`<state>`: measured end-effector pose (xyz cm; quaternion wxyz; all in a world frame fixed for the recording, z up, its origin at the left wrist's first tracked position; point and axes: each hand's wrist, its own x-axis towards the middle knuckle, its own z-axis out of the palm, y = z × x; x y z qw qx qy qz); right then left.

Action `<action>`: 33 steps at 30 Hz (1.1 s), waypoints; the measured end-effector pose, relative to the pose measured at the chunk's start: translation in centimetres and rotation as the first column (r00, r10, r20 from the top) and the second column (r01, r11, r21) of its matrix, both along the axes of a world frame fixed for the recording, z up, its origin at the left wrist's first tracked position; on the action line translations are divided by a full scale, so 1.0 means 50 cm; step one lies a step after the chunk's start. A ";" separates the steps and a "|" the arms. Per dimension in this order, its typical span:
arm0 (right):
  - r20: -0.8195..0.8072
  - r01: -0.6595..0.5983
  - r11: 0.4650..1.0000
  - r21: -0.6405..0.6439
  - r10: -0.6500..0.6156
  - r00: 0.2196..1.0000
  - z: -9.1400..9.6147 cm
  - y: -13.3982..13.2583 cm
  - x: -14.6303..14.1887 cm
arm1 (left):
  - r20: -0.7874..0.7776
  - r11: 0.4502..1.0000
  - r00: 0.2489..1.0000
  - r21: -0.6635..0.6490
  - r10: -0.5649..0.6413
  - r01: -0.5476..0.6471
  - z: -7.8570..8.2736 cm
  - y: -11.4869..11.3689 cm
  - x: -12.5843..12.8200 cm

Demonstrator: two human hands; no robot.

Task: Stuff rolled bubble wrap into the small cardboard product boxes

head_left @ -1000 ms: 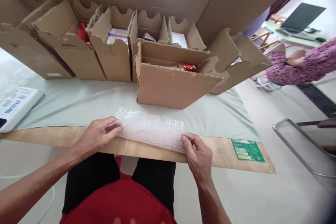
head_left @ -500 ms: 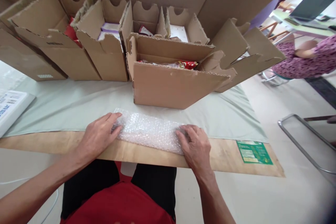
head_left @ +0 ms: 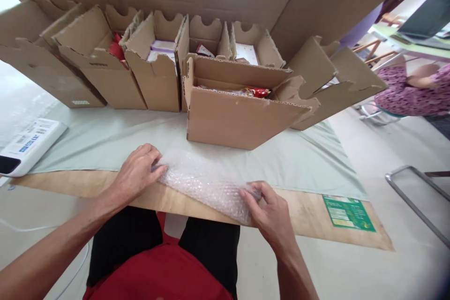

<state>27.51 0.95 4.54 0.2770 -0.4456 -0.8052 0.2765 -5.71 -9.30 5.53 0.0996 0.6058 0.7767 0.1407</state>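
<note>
A flattened strip of bubble wrap (head_left: 206, 182) lies at the table's near edge, partly over the pale green cloth (head_left: 105, 138) and partly over bare wood (head_left: 84, 185). My left hand (head_left: 140, 168) grips its left end, thumb on the near side and fingers curled behind. At the other end, my right hand (head_left: 265, 201) pinches the wrap between thumb and fingers. Whether anything lies inside the wrap cannot be made out. Just beyond it stands an open cardboard box (head_left: 242, 117) with a red shiny packet (head_left: 258, 92) inside.
Several open cardboard bins (head_left: 161, 84) line the back, holding small packages. A white label printer-like device (head_left: 38, 140) sits at the left. A green printed sheet (head_left: 348, 213) is on the wood at right. A seated person (head_left: 411, 86) and a metal chair frame (head_left: 418, 197) are farther right.
The right end of the bubble wrap has come nearer to me along with my right hand, so the strip lies more slanted. The view has shifted slightly left.
</note>
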 end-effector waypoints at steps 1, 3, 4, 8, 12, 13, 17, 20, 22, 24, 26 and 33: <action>-0.023 -0.013 0.998 -0.065 0.012 1.000 0.009 -0.018 0.009 | 0.006 1.000 1.000 0.028 -0.002 0.002 0.004 0.000 -0.003; -0.060 -0.063 0.982 -0.177 0.053 0.997 0.017 -0.063 0.023 | -0.030 0.995 1.000 0.099 -0.006 0.009 0.012 0.010 -0.008; -0.087 -0.098 0.970 -0.224 0.080 0.993 0.016 -0.088 0.025 | -0.062 0.990 0.998 0.143 -0.012 0.021 0.015 0.021 -0.008; -0.224 -0.251 0.866 -0.433 0.166 0.960 -0.024 -0.192 0.006 | -0.167 0.947 0.985 0.309 -0.034 0.085 0.014 0.077 0.011; -0.282 -0.298 0.789 -0.537 0.164 0.945 -0.075 -0.253 -0.021 | -0.174 0.875 0.978 0.447 -0.118 0.185 0.001 0.071 0.058; -0.268 -0.295 0.785 -0.545 0.170 0.948 -0.081 -0.258 -0.022 | -0.147 0.850 0.969 0.465 -0.200 0.246 -0.003 0.052 0.069; -0.247 -0.334 0.727 -0.600 0.229 0.942 -0.075 -0.252 -0.013 | 0.074 0.790 0.858 0.436 -0.509 0.431 -0.016 -0.046 0.094; -0.433 -0.475 0.619 -0.626 0.231 0.871 -0.039 -0.227 -0.018 | 0.239 0.810 0.803 0.396 -0.546 0.432 -0.024 -0.087 0.090; -0.586 -0.582 0.508 -0.635 0.175 0.791 -0.010 -0.204 -0.039 | 0.319 0.832 0.785 0.374 -0.531 0.411 -0.026 -0.094 0.079; -0.699 -0.659 0.430 -0.617 0.085 0.710 0.012 -0.178 -0.073 | 0.399 0.860 0.773 0.354 -0.494 0.367 -0.025 -0.094 0.066; -0.761 -0.689 0.436 -0.579 0.015 0.648 0.022 -0.152 -0.115 | 0.484 0.891 0.757 0.347 -0.439 0.295 -0.025 -0.094 0.056; -0.715 -0.562 0.526 -0.638 -0.136 0.685 -0.005 -0.098 -0.222 | 0.413 0.877 0.852 0.469 -0.321 0.103 -0.052 -0.105 0.085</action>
